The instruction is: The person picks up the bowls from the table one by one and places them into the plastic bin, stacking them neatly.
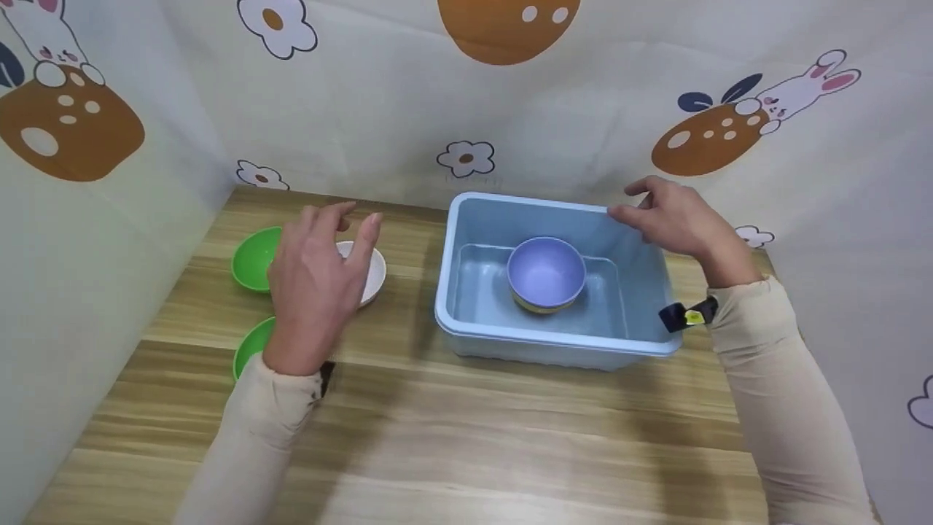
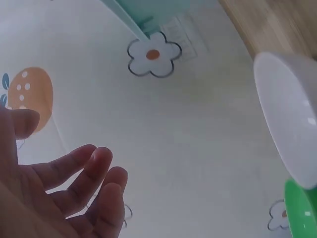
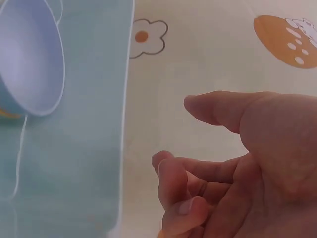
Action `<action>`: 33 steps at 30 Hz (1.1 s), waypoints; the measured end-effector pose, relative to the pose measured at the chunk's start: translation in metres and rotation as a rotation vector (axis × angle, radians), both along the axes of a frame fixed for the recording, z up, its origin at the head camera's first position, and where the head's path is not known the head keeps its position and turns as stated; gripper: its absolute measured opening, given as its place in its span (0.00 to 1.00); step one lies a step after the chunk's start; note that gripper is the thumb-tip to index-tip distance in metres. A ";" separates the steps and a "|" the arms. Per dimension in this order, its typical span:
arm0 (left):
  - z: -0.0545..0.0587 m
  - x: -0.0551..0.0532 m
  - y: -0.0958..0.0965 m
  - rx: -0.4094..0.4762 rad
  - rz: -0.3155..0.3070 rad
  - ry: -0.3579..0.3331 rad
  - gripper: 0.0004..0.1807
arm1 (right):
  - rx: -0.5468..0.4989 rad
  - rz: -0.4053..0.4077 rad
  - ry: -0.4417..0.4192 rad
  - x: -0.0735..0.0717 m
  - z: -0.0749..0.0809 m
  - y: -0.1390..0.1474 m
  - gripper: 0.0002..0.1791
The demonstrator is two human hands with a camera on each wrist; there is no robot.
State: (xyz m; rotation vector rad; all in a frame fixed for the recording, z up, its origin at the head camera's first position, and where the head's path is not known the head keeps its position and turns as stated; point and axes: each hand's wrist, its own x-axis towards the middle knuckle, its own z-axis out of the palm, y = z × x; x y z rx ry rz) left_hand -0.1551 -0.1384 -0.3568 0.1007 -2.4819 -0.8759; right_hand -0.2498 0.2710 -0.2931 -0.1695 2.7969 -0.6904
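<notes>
My left hand (image 1: 317, 273) hovers above the bowls on the left side of the table, its fingers loosely bent around nothing. Partly behind it are a white bowl (image 1: 375, 275) and a green bowl (image 1: 254, 261); a second green bowl (image 1: 251, 346) lies nearer, half covered by the wrist. In the left wrist view the white bowl (image 2: 287, 119) is apart from the fingers. My right hand (image 1: 674, 219) is over the back right corner of a blue bin (image 1: 525, 337), holding nothing. Inside the bin sits a purple bowl (image 1: 547, 271), stacked on a yellowish one (image 1: 543, 308).
The wooden table (image 1: 466, 437) is bounded by patterned cloth (image 1: 386, 109) at the back and both sides. The bin's raised walls stand between the purple bowl and the bowls on the left.
</notes>
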 end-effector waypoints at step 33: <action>-0.059 0.050 -0.066 -0.103 0.066 -0.239 0.42 | -0.084 -0.056 -0.099 0.016 -0.053 0.067 0.37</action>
